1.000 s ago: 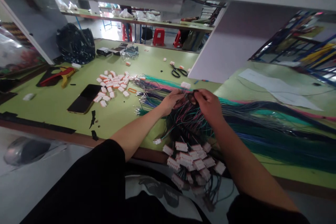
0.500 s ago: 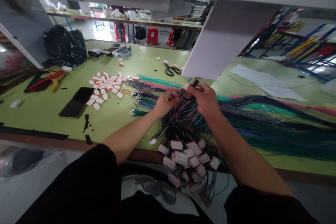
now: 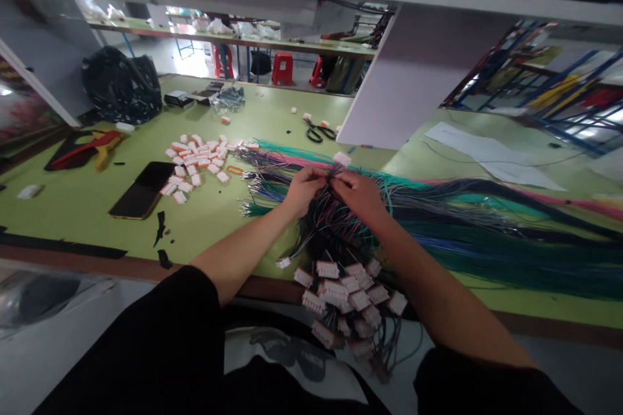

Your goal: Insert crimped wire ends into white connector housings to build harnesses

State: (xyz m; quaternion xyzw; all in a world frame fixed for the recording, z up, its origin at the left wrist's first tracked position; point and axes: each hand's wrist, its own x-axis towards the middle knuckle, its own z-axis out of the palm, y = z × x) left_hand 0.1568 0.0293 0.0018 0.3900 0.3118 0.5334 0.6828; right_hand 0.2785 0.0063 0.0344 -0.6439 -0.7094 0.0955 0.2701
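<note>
My left hand [image 3: 305, 192] and my right hand [image 3: 361, 197] meet over the workbench, both closed in a pinch on thin wires. A white connector [image 3: 342, 159] sticks up just beyond the fingertips, on the end of those wires. The exact finger contact is partly hidden. Beneath my hands lies a tangle of black, pink and green wires [image 3: 324, 224]. Its many white connectors with orange edges [image 3: 335, 292] hang over the bench's front edge. Long bundles of loose wires [image 3: 467, 207] run off to the right, and their metal-tipped ends [image 3: 253, 183] lie left of my hands.
Loose white-and-orange connectors [image 3: 199, 159] are heaped left, beside a black phone [image 3: 142, 190]. Black-handled scissors [image 3: 318, 130] lie behind my hands, near a white upright panel [image 3: 418, 71]. A red-and-yellow tool [image 3: 87, 149], a black plastic bag [image 3: 121, 85] and paper sheets [image 3: 491, 152] are farther out.
My right hand has come down and left, closer to my left hand. The white connector, earlier at my right fingers, now stands in view above them. A dark strip at that hand no longer shows.
</note>
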